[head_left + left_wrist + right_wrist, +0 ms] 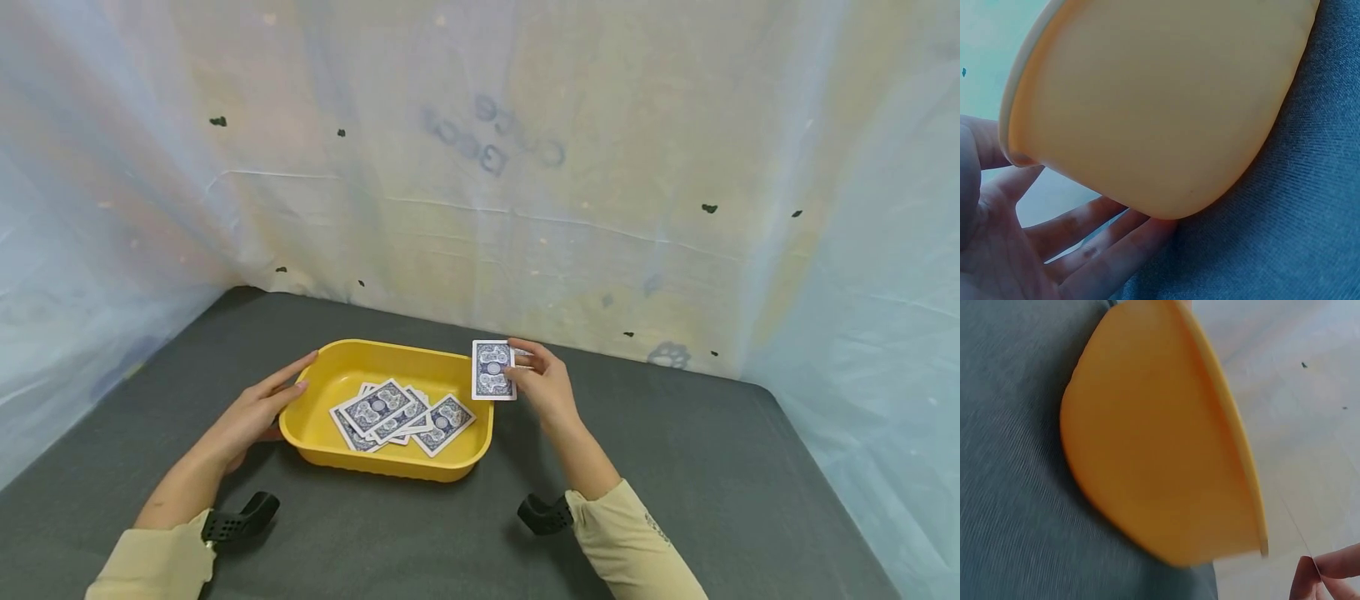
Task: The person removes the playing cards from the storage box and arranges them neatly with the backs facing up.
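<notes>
— Over the yellow tray's [341, 357] right rim, what's held?
— One blue-backed playing card [492, 370], pinched upright by the right hand [542, 379].
— And the left hand [255, 410]?
— Fingers straight against the tray's left wall; more cards [401, 415] lie inside, on the grey tabletop [712, 467].

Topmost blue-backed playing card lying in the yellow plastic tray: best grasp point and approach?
Judging by the head view: come from straight above, since the yellow plastic tray's walls block a sideways reach. The topmost blue-backed playing card lies flat, overlapping others, so pinch its free near-left corner and peel up. The right hand already pinches another card; the left hand rests on the tray's left wall.
</notes>
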{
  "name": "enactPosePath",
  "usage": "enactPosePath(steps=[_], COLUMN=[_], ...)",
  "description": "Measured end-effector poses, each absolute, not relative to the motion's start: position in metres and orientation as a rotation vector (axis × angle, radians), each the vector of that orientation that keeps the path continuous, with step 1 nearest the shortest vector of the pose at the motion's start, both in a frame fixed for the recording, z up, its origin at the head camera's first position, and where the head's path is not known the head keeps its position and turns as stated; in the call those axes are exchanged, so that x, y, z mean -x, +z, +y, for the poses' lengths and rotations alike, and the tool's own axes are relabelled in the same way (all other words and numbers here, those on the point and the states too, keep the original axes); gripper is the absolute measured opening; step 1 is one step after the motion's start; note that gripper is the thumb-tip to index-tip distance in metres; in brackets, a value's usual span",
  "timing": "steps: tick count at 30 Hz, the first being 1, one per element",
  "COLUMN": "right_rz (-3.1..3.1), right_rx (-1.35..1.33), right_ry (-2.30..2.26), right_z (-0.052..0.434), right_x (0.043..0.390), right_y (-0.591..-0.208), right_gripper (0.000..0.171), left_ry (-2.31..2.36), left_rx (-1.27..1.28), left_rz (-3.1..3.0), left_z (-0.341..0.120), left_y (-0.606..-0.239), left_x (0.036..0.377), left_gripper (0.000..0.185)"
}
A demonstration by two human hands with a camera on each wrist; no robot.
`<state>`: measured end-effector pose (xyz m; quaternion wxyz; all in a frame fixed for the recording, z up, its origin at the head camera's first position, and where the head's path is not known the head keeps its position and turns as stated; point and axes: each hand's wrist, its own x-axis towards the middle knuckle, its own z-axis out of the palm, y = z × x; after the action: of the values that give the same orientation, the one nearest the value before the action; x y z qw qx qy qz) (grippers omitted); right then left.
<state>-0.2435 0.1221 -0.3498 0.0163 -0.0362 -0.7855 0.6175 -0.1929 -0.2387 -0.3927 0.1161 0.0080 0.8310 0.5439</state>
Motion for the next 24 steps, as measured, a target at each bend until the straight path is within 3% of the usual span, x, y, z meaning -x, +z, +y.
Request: enactPosePath(steps=[24], right_rz=[-2.54], right_rx=[0.228], right_ry=[1.832], right_z=[0.166], right_x=[0.25], right_y=[-0.387], right_gripper=[0.038], left_ry=[1.601], left_rx=[-0.026], left_rz=[2.431], left_z=[-0.238], left_y=[-0.392], left_x=[0.192], left_gripper=[0.063])
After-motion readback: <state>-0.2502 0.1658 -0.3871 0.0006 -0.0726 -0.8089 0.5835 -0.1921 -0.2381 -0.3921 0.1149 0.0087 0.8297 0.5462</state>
